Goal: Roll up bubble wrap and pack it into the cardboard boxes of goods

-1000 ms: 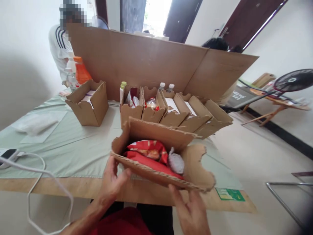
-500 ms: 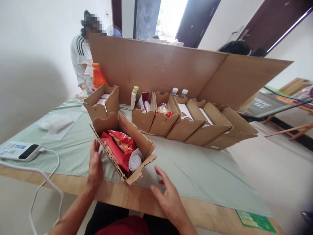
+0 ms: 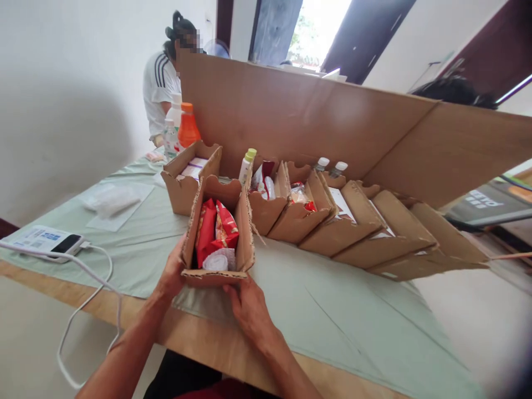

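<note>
An open cardboard box (image 3: 218, 279) is held between both hands near the front of the table. Inside lie red snack packets (image 3: 216, 228) and a roll of white bubble wrap (image 3: 216, 260). My left hand (image 3: 172, 271) grips the box's left side, its fingers partly hidden by the cardboard. At the lower right corner my right hand (image 3: 247, 302) holds the same box, with its fingertips hidden behind or under it. Just behind stands another cardboard box (image 3: 183, 191) with white and purple packs in it.
A row of cardboard boxes (image 3: 318, 235) stands before a tall cardboard panel (image 3: 291, 111). Bottles (image 3: 189, 127) are at the back left, near a person in white (image 3: 155, 94). A power bank (image 3: 54, 243) with a white cable and a plastic bag (image 3: 110, 199) lie left.
Both hands have closed on the box, which was between them untouched or barely touched. The box has turned to face me more squarely. The camera view has shifted.
</note>
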